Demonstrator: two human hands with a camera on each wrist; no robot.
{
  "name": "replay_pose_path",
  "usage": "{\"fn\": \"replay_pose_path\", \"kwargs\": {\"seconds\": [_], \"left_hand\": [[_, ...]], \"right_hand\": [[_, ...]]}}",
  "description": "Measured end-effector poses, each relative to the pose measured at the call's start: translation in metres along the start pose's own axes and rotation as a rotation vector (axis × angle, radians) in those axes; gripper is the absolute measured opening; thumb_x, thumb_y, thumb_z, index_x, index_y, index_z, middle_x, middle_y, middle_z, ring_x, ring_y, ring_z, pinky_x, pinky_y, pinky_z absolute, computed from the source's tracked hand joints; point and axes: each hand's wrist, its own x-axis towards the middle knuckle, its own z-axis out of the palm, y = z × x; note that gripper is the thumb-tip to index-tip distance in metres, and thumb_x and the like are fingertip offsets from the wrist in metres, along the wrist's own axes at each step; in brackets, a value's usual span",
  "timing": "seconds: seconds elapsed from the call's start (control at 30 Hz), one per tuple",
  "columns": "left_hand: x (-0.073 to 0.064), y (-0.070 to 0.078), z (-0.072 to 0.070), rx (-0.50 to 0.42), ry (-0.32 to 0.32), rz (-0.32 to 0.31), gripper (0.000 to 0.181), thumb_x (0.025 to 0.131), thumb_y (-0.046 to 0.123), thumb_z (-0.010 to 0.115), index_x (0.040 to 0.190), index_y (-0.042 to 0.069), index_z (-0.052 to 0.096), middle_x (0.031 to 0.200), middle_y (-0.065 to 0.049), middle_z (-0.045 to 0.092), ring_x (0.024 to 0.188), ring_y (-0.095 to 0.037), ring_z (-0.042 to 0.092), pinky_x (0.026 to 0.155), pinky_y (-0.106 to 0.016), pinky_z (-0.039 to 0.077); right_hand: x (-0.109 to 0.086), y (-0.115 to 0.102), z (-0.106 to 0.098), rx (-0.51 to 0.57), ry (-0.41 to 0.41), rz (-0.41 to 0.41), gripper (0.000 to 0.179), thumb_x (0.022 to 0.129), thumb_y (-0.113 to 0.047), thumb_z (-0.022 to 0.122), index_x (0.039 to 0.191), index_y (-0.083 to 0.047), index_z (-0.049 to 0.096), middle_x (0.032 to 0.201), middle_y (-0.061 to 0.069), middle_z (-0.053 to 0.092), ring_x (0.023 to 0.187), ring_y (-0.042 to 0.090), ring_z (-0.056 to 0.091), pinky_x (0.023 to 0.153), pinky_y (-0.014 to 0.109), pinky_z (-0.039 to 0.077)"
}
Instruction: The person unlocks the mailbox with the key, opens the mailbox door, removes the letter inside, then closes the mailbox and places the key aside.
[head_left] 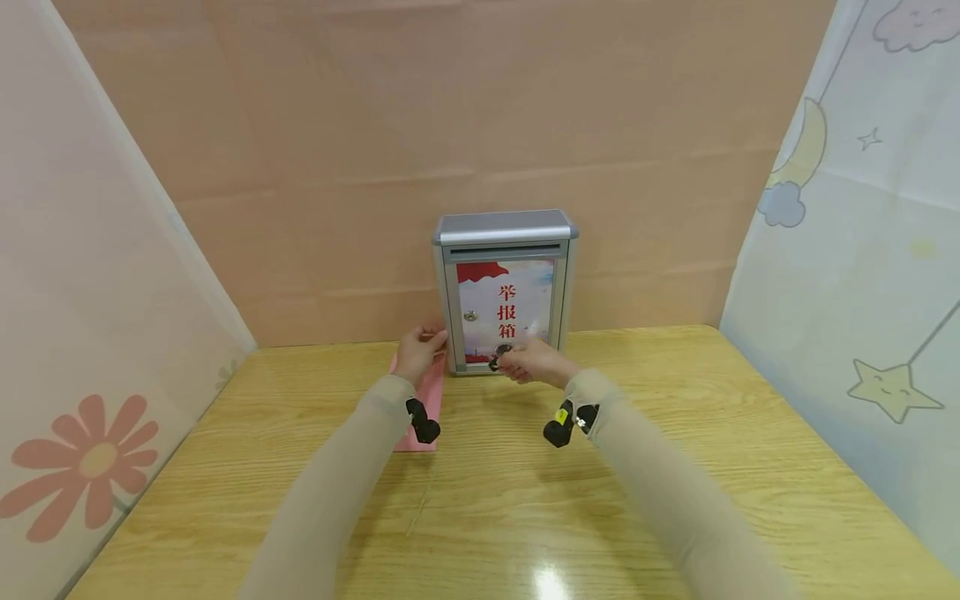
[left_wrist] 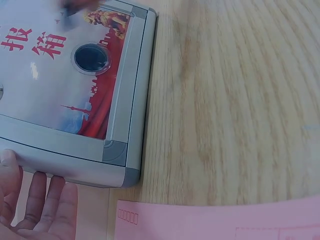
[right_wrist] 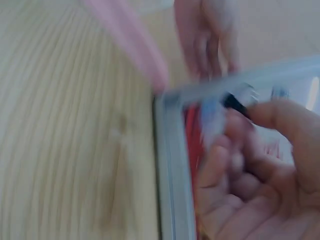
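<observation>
A silver-grey report box [head_left: 504, 225] stands upright against the back, with a slot near its top and red lettering on its door. My left hand [head_left: 420, 354] rests at its left side, thumb and fingers touching the side wall [left_wrist: 55, 167]. My right hand [head_left: 536, 364] is in front of the lower door, pinching a small black-headed key [right_wrist: 236, 105] between thumb and fingers; its tip is blurred. The door's round lock [head_left: 470, 316] sits up and left of that hand. A pink envelope [head_left: 431, 396] lies beside the box under my left wrist.
The wooden table [head_left: 480, 517] runs up to a peach backdrop [head_left: 337, 183]. Side panels printed with a flower [head_left: 97, 460] and a star [head_left: 894, 390] border it. A round dark window [left_wrist: 91, 58] is set low in the box door.
</observation>
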Motion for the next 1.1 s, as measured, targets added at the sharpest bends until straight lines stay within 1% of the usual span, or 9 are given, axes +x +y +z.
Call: {"fn": "replay_pose_path", "kwargs": {"seconds": [0.1, 0.2, 0.3, 0.37, 0.5, 0.6, 0.87, 1.0, 1.1], "left_hand": [[0.002, -0.001, -0.001, -0.002, 0.006, -0.003, 0.028, 0.098, 0.011, 0.057, 0.121, -0.004, 0.052, 0.119, -0.019, 0.055, 0.114, -0.032, 0.056, 0.102, -0.046, 0.046], [0.003, -0.002, -0.001, -0.001, 0.011, -0.009, 0.027, 0.098, 0.011, 0.057, 0.12, -0.003, 0.053, 0.12, -0.018, 0.055, 0.114, -0.033, 0.057, 0.102, -0.046, 0.046], [0.004, -0.002, -0.001, 0.002, 0.01, -0.01, 0.025, 0.097, 0.011, 0.058, 0.119, -0.002, 0.053, 0.121, -0.018, 0.056, 0.115, -0.032, 0.057, 0.102, -0.046, 0.046], [0.004, -0.003, 0.0, 0.004, 0.011, -0.014, 0.025, 0.097, 0.01, 0.058, 0.118, -0.001, 0.053, 0.121, -0.018, 0.056, 0.114, -0.032, 0.057, 0.102, -0.046, 0.046], [0.004, -0.003, 0.0, 0.007, 0.009, -0.017, 0.025, 0.097, 0.01, 0.058, 0.119, -0.001, 0.053, 0.12, -0.018, 0.056, 0.114, -0.032, 0.057, 0.102, -0.046, 0.046], [0.003, -0.003, 0.001, 0.009, 0.006, -0.015, 0.025, 0.098, 0.011, 0.057, 0.119, -0.002, 0.053, 0.12, -0.018, 0.055, 0.114, -0.033, 0.057, 0.102, -0.045, 0.046], [0.003, -0.002, 0.004, 0.006, 0.009, -0.02, 0.028, 0.097, 0.011, 0.058, 0.121, -0.002, 0.053, 0.119, -0.018, 0.055, 0.115, -0.034, 0.057, 0.101, -0.045, 0.047], [0.004, -0.003, 0.004, -0.005, 0.008, -0.014, 0.027, 0.097, 0.01, 0.058, 0.121, -0.002, 0.053, 0.119, -0.018, 0.055, 0.115, -0.033, 0.057, 0.102, -0.045, 0.046], [0.003, -0.003, 0.004, 0.003, 0.002, 0.0, 0.028, 0.097, 0.01, 0.058, 0.121, -0.004, 0.053, 0.119, -0.019, 0.055, 0.115, -0.035, 0.057, 0.102, -0.046, 0.046]], "right_hand": [[-0.007, 0.016, -0.018, -0.103, -0.078, 0.085, 0.02, 0.094, -0.013, 0.056, 0.084, 0.001, 0.064, 0.069, 0.001, 0.056, 0.06, 0.009, 0.046, 0.059, 0.023, 0.043], [-0.014, 0.031, -0.033, -0.217, -0.125, 0.177, 0.018, 0.092, -0.013, 0.057, 0.083, 0.001, 0.064, 0.068, 0.0, 0.057, 0.057, 0.008, 0.047, 0.056, 0.021, 0.043], [-0.02, 0.044, -0.044, -0.251, -0.126, 0.262, 0.016, 0.09, -0.011, 0.057, 0.079, -0.002, 0.063, 0.066, 0.0, 0.058, 0.056, 0.007, 0.047, 0.054, 0.018, 0.042], [-0.023, 0.05, -0.05, -0.266, -0.125, 0.297, 0.016, 0.09, -0.01, 0.056, 0.078, -0.003, 0.063, 0.064, -0.001, 0.057, 0.054, 0.006, 0.047, 0.053, 0.016, 0.041], [-0.027, 0.056, -0.056, -0.249, -0.12, 0.357, 0.017, 0.09, -0.009, 0.055, 0.075, -0.005, 0.062, 0.061, -0.002, 0.056, 0.051, 0.004, 0.046, 0.051, 0.015, 0.041], [-0.029, 0.056, -0.057, -0.255, -0.111, 0.379, 0.018, 0.09, -0.01, 0.056, 0.072, -0.007, 0.06, 0.06, -0.003, 0.055, 0.05, 0.004, 0.044, 0.05, 0.015, 0.041], [-0.033, 0.052, -0.053, -0.36, -0.082, 0.368, 0.019, 0.086, -0.01, 0.057, 0.067, -0.01, 0.058, 0.059, -0.004, 0.053, 0.051, 0.005, 0.042, 0.051, 0.016, 0.04], [-0.033, 0.052, -0.054, -0.365, -0.073, 0.374, 0.019, 0.086, -0.011, 0.058, 0.067, -0.01, 0.058, 0.059, -0.004, 0.052, 0.05, 0.005, 0.042, 0.05, 0.016, 0.04], [-0.032, 0.054, -0.055, -0.325, -0.077, 0.376, 0.018, 0.086, -0.011, 0.058, 0.069, -0.008, 0.06, 0.059, -0.004, 0.052, 0.05, 0.005, 0.042, 0.05, 0.016, 0.04]]}}
